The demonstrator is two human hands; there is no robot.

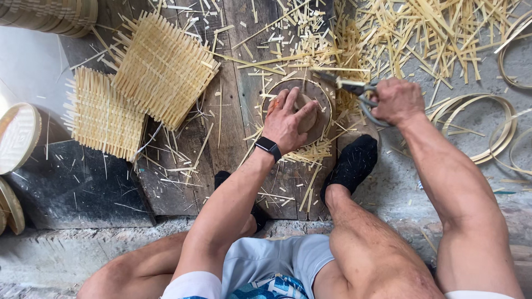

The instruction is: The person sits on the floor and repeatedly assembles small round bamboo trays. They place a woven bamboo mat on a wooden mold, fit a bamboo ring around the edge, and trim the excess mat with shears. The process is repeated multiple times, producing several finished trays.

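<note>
Left hand [288, 119] is pressed flat, fingers spread, on a round wooden disc [320, 113] pinning a woven bamboo mat [310, 152] to the plank floor [183, 182]. Right hand [396, 101] is clamped on shears [354, 88] at the disc's edge. If the disc shifts, those blades look close enough to nick a fingertip or cut crooked.

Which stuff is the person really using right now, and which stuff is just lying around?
In use:
left hand pressing the round wooden disc
right hand holding the scissors

Lying about:
two square woven mats
loose bamboo strips
bamboo hoops
round woven lids
</note>
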